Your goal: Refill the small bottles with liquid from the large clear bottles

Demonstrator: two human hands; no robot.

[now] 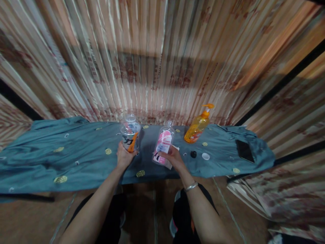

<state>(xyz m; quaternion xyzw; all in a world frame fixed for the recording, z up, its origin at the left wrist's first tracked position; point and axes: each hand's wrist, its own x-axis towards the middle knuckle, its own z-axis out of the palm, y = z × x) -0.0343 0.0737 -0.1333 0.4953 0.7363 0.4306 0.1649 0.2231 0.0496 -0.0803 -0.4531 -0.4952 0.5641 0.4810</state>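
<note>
My left hand (125,156) is wrapped round the lower part of a clear plastic bottle (130,137) with an orange and black label. Its open neck points up and away from me. In my right hand (172,158) is a clear bottle with a pink label (164,142), gripped near its base with the thumb across the front. That bottle leans slightly and shows no cap on its neck. Something white, perhaps a tissue (168,165), shows beneath my right hand. A black cap (193,154) and a white cap (205,156) lie right of that hand.
An orange pump bottle (196,128) stands at the back right. A dark phone (244,150) lies near the right end of the narrow table, which is covered by a teal cloth (88,159). Behind it hangs a pleated patterned curtain (142,67); black poles (284,81) flank the table.
</note>
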